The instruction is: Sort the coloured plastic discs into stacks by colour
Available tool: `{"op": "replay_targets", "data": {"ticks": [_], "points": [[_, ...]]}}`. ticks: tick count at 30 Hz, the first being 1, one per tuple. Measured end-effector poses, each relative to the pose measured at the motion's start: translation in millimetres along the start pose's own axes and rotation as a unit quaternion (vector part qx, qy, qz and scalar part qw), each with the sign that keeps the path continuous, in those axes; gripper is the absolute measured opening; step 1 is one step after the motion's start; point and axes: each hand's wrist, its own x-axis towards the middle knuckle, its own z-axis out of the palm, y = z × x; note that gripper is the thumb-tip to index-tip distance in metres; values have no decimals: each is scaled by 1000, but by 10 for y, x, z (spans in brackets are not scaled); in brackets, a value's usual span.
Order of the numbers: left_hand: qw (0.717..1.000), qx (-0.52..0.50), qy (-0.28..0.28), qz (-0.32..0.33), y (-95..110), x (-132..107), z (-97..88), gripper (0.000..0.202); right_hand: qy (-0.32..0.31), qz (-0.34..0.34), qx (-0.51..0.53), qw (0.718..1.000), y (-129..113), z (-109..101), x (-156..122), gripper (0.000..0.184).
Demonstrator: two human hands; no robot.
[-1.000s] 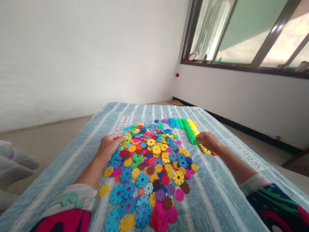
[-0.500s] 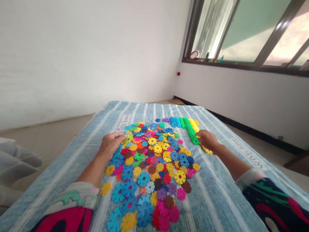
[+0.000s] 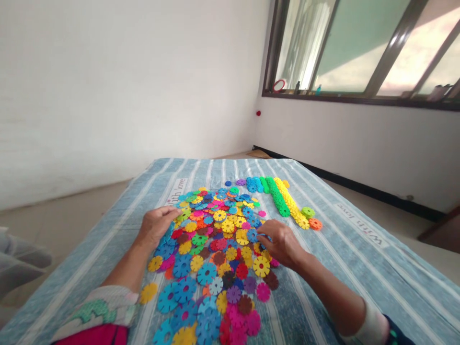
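Observation:
A heap of flat, notched plastic discs point(image 3: 219, 244) in many colours covers the middle of the striped cloth point(image 3: 118, 249). At the heap's left edge my left hand point(image 3: 160, 223) is closed in a pinch, its fingertips beside a yellow-green disc point(image 3: 185, 213). What it holds, if anything, is hidden. My right hand point(image 3: 282, 242) reaches over the heap's right side with curled fingers, touching the area of a blue disc point(image 3: 252, 235); whether that disc is gripped does not show.
Beyond the heap, overlapping discs lie in rows: a long yellow row point(image 3: 291, 203), a green row point(image 3: 277, 197) and a shorter blue row point(image 3: 252, 184). A yellow-green disc point(image 3: 308, 212) and an orange disc point(image 3: 316, 224) lie by the yellow row's near end. A window point(image 3: 354, 57) is at right.
My right hand has left the near end of the yellow row and moved left and nearer to the heap, uncovering the yellow-green and orange discs. My left hand stays at the heap's left edge.

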Motion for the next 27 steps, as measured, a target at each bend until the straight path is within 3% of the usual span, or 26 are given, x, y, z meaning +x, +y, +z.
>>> {"op": "replay_targets", "data": {"ticks": [2, 8, 11, 20, 27], "points": [[1000, 10, 0, 1, -6, 8, -8, 37, 19, 19, 0, 1000, -39, 69, 26, 9], [1000, 20, 11, -17, -18, 44, -9, 38, 36, 126, -4, 991, 46, 223, -18, 31], [999, 28, 10, -23, -6, 48, -20, 37, 34, 145, 26, 988, 46, 271, -54, 35], [999, 38, 13, -32, -35, 84, -30, 37, 53, 126, 106, 985, -115, 342, -64, 32], [998, 52, 15, -22, -43, 102, -44, 36, 91, 71, 139, 984, -283, 421, -93, 38]]}}
